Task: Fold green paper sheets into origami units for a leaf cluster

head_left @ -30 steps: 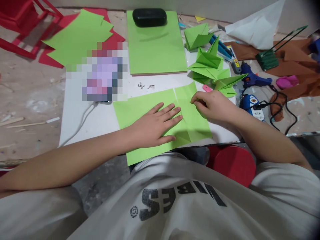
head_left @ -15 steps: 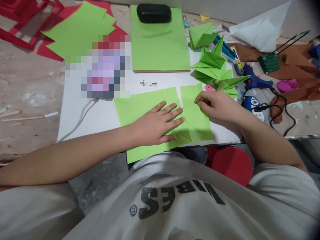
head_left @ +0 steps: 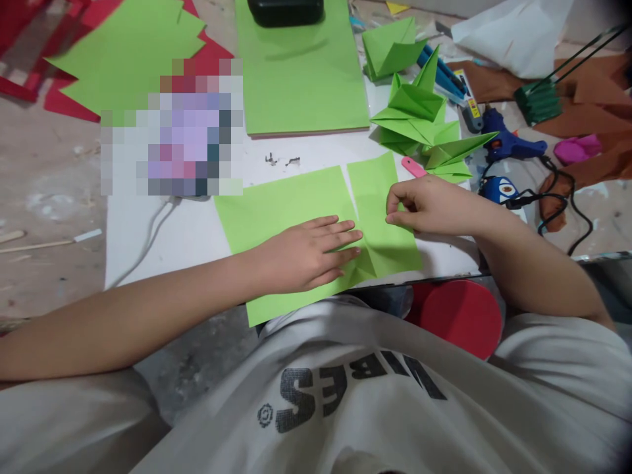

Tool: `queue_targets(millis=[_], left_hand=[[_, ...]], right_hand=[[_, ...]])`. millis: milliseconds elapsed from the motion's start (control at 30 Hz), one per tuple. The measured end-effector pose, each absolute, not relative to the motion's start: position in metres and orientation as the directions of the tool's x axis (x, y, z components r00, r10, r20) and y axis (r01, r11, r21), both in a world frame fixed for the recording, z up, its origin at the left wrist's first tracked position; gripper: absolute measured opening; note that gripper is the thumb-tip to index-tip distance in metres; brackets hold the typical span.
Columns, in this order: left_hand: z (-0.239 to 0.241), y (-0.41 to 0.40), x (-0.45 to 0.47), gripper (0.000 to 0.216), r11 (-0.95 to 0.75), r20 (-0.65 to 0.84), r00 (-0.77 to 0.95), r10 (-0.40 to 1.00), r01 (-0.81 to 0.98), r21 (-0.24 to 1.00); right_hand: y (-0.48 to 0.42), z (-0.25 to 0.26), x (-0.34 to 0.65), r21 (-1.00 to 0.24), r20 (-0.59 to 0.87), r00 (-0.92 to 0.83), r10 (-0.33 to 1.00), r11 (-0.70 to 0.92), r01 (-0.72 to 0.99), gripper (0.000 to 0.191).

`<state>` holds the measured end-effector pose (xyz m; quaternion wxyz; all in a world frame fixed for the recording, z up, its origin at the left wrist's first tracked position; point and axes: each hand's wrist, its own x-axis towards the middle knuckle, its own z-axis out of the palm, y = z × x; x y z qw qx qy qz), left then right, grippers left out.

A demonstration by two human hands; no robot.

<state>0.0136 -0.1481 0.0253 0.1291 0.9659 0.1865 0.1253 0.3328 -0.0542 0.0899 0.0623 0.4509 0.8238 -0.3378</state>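
Note:
A light green sheet of paper [head_left: 276,204] lies on the white board, its near left corner hanging over the front edge. A narrow split runs down from its far edge and parts off a right-hand strip [head_left: 371,181]; the lower part is creased and looks joined. My left hand [head_left: 316,255] rests flat on the sheet left of the split, fingers stretched out. My right hand [head_left: 429,207] is closed in a pinch at the strip's right side, gripping the paper; the exact grip is partly hidden. Just beyond it lies a pink-handled tool [head_left: 413,167].
Folded green paper pieces [head_left: 415,112] stand beyond my right hand. A stack of green paper [head_left: 306,79] bears a black case [head_left: 285,12]. At right are a cutter knife [head_left: 468,102], a blue glue gun [head_left: 513,141] and black cable. A blurred-out device [head_left: 190,141] with a white cable lies left.
The fingers of my left hand have drawn closer together and the hand sits slightly nearer me. My right hand keeps its pinch at the strip. The whole view has shifted a little.

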Motion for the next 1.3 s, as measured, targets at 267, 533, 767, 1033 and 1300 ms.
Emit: queue_targets(millis=[267, 533, 767, 1033, 1300], left_hand=[[0.027, -0.149, 0.013, 0.047, -0.906, 0.184, 0.905, 0.383, 0.330, 0.265], [0.026, -0.150, 0.015, 0.050, -0.923, 0.227, 0.903, 0.365, 0.318, 0.219], [0.027, -0.149, 0.015, 0.050, -0.912, 0.196, 0.905, 0.378, 0.327, 0.248], [0.028, -0.151, 0.016, 0.045, -0.919, 0.192, 0.909, 0.371, 0.330, 0.216], [0.031, -0.151, 0.016, 0.043, -0.935, 0.175, 0.924, 0.341, 0.313, 0.168]], right_hand=[[-0.054, 0.095, 0.334, -0.449, -0.452, -0.580, 0.678, 0.390, 0.804, 0.010], [-0.050, 0.098, 0.338, -0.516, -0.576, -0.601, 0.554, 0.323, 0.793, 0.023], [-0.050, 0.100, 0.338, -0.481, -0.575, -0.619, 0.535, 0.390, 0.785, 0.019], [-0.050, 0.098, 0.343, -0.563, -0.591, -0.676, 0.440, 0.376, 0.736, 0.022], [-0.050, 0.098, 0.345, -0.583, -0.556, -0.723, 0.409, 0.428, 0.691, 0.013]])
